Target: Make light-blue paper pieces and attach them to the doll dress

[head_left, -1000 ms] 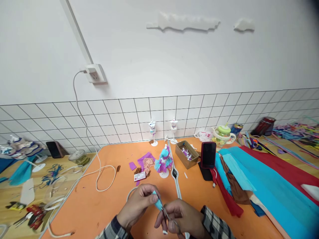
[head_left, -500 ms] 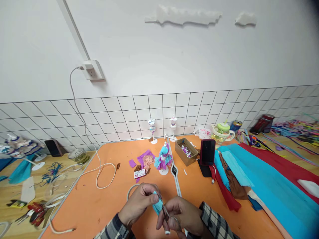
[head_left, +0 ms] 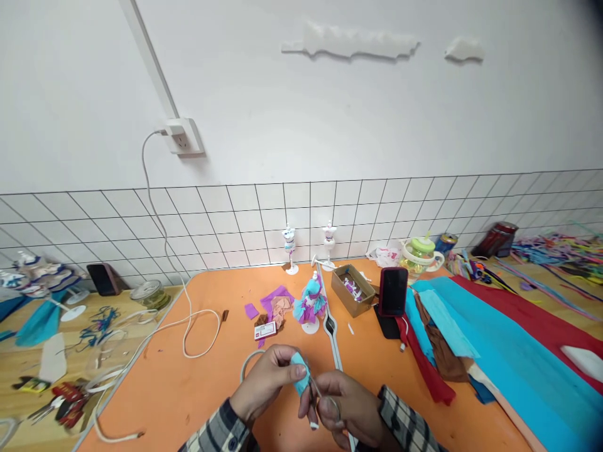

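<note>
My left hand point(head_left: 273, 378) pinches a small folded piece of light-blue crepe paper point(head_left: 300, 370) between thumb and fingers. Close on its right, my right hand point(head_left: 346, 402) is closed round a small pair of scissors point(head_left: 335, 410), with the finger loop showing and the blades at the paper's lower right edge. Beyond my hands stands a miniature dress form point(head_left: 311, 301) in a blue and purple ruffled dress on a white base. To its left lie purple and peach crumpled paper scraps point(head_left: 281, 306) and a small white box point(head_left: 265, 330).
Two more mini dress forms point(head_left: 289, 248) stand by the wall. A cardboard box point(head_left: 354, 292) holds small white and purple pieces. Right of it are a propped phone point(head_left: 393, 292) and large blue sheets point(head_left: 513, 345). A white cable point(head_left: 189, 314) crosses the orange mat's left side.
The light-blue paper is turned slightly in my left hand, and the scissors have shifted a little against its edge. The view has tilted slightly upward.
</note>
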Demonstrator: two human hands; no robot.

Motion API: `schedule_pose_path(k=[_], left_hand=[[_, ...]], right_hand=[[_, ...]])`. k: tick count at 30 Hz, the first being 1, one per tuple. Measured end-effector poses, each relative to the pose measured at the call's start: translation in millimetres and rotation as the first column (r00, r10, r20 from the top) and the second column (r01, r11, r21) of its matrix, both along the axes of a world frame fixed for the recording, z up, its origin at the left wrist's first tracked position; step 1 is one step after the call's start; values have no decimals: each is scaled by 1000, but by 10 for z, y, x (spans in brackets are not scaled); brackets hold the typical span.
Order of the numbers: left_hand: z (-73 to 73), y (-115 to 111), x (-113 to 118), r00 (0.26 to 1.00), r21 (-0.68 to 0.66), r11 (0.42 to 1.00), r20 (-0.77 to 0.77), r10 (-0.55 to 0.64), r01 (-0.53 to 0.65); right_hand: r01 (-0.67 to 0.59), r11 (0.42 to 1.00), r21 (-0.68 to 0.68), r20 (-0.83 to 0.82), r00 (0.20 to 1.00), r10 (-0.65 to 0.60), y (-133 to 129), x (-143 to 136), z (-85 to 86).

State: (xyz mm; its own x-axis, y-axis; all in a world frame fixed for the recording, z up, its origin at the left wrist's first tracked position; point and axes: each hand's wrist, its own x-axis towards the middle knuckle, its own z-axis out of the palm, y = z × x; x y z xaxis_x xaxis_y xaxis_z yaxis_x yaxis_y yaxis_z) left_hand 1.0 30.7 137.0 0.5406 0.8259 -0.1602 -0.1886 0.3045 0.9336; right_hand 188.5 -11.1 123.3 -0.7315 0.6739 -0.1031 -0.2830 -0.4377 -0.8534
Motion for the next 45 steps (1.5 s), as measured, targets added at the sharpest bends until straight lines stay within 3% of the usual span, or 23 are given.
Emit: schedule_pose_path(k=[4, 10, 17, 27, 36, 45], left_hand=[[-11, -2, -12, 998, -18, 999, 25, -50, 51], [30, 8, -27, 992, -3, 992, 23, 128, -128], [8, 36, -13, 992, 9, 992, 1, 126, -126], [-14, 15, -10, 998, -3, 998, -24, 59, -59], [-91, 58, -43, 999, 20, 999, -46, -25, 26], [-25, 28, -16, 998, 43, 998, -48, -49, 51]], right_hand=[[-19, 1000, -12, -63, 998, 18, 5, 13, -30], [56, 997, 48, 41, 997, -58, -1, -1, -94], [18, 1000, 22, 1, 1000, -18, -11, -40, -68], [14, 1000, 1, -29, 999, -14, -15, 7, -48], [-1, 1000, 5, 61, 998, 1, -28, 32, -47], [-37, 999, -11, 18, 999, 37, -28, 39, 2]])
